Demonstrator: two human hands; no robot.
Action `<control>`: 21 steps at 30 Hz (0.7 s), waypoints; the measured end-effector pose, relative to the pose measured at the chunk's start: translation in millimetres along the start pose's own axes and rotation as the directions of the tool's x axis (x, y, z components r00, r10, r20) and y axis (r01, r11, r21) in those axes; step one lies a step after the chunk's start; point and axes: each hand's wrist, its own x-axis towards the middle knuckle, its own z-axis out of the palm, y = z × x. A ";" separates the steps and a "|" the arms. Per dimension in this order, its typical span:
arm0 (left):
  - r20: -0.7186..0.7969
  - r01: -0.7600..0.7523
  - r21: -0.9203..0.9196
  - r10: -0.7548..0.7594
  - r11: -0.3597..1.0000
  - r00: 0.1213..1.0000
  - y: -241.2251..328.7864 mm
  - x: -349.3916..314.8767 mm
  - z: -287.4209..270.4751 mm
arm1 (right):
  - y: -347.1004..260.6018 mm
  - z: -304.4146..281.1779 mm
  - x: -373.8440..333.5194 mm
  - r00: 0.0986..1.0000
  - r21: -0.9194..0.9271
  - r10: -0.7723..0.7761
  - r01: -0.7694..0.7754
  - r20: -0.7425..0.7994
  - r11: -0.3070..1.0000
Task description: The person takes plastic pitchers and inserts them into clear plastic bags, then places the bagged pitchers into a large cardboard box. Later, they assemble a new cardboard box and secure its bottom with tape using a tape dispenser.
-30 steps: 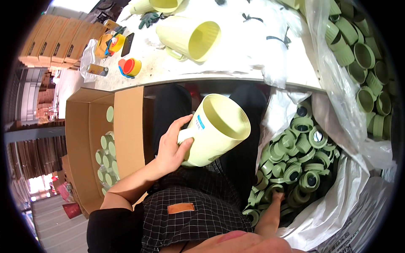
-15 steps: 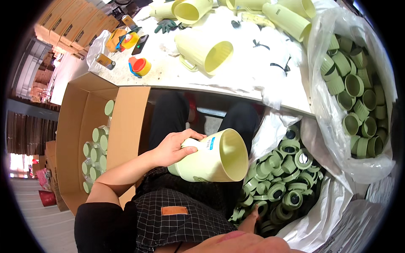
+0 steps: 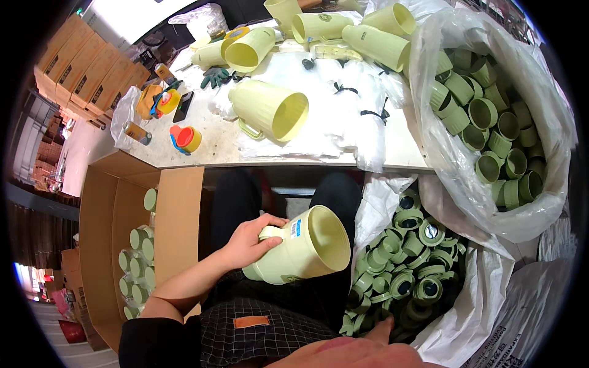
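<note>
My left hand (image 3: 254, 242) is closed round the handle of a pale green jug body (image 3: 300, 254). The jug lies tilted over my lap, its wide open end turned right and a small blue-and-white label near the handle. At lower right my right hand (image 3: 381, 331) reaches down among green lid-like pieces (image 3: 402, 285), some with dark round centres, in a white sack (image 3: 485, 291). Only a little of that hand shows; its fingers are hidden.
On the table (image 3: 215, 153) lie another jug body (image 3: 267, 110), white plastic bags (image 3: 331, 92) and an orange-yellow tape roll (image 3: 186, 138). A cardboard box (image 3: 98, 245) with green-capped items stands left. A clear bag (image 3: 423, 116) of green cups (image 3: 483, 113) stands right.
The view has shifted, showing more of the table's far side. My left hand still grips the jug, which is turned slightly. My right hand remains at the sack, less of it visible.
</note>
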 end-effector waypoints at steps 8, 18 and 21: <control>0.043 -0.013 0.003 0.013 1.000 0.999 8.1 -3.1 -9.4 | -17.0 -4.9 1.8 0.998 0.242 0.031 -0.018 -0.053 0.970; 0.128 0.119 -0.051 -0.111 0.992 0.986 18.3 6.9 -29.2 | -160.0 -108.1 -211.1 0.558 0.851 -0.644 -0.383 0.523 0.359; 0.105 0.055 -0.036 -0.051 0.998 0.993 7.3 9.8 -23.7 | -167.9 -42.3 -219.8 0.683 0.847 -0.588 -0.085 0.433 0.525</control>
